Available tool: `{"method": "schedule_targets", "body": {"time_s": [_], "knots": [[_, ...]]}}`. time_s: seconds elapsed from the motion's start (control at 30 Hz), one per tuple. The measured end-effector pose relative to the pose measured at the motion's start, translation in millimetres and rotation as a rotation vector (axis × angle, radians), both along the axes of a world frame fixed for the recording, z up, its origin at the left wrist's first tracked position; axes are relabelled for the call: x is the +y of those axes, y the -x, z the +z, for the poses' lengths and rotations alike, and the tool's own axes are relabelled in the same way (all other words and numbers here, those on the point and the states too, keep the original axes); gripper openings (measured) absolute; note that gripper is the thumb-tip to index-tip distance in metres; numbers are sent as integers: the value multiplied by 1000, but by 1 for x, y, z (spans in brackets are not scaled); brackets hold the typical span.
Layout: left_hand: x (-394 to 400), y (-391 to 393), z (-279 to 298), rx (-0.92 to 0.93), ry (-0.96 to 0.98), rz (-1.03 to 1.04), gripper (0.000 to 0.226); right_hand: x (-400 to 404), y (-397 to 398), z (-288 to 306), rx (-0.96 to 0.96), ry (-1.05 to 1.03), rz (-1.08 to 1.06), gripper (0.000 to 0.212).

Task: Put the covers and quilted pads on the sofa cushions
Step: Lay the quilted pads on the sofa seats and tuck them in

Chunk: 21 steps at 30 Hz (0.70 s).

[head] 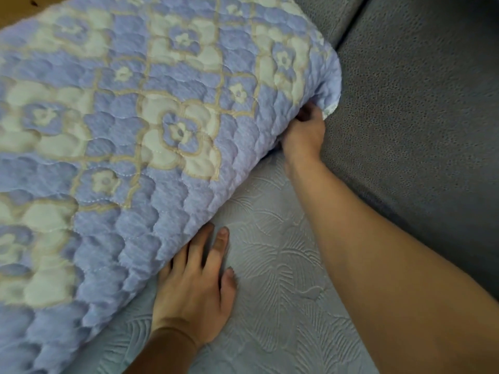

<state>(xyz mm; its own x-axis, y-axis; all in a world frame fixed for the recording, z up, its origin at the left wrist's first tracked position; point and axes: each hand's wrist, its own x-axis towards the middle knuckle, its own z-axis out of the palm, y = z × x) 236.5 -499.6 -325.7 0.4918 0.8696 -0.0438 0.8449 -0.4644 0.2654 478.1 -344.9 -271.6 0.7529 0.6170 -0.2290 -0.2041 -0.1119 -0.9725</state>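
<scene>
Left hand (193, 290) nearest, fingers straight, pressing flat on pale embossed cushion cover (275, 265) beside quilted pad (135, 130), probably to steady it. Right hand (305, 133) farther, fingers curled gripping pad's far corner, likely pulling it over cushion toward grey sofa back (418, 103).

- Lilac quilted pad with cream flower pattern (135, 130) lies over pale embossed cushion cover (272, 292).
- Right hand (305, 133) grips the pad's far corner.
- Left hand (194, 287) rests flat against the pad's edge.
- Grey textured sofa upholstery (418, 103) lies beyond the pad.
</scene>
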Motion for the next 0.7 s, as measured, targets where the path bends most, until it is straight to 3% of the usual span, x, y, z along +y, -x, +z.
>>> {"method": "schedule_targets", "body": {"time_s": [0.2, 0.33, 0.53, 0.7], "knots": [[0, -1, 0, 0, -43, -5, 66, -11, -9, -4, -211, 31, 106, 67], [1, -1, -2, -16, -47, -5, 67, -15, -13, 34, -83, -115, -28, 73], [0, -1, 0, -17, -56, -11, 65, -4, -21, 41, 37, -70, 162, 79], [0, 0, 4, -1, -27, 4, 65, -49, -34, 15, -6, 81, 42, 53]]}}
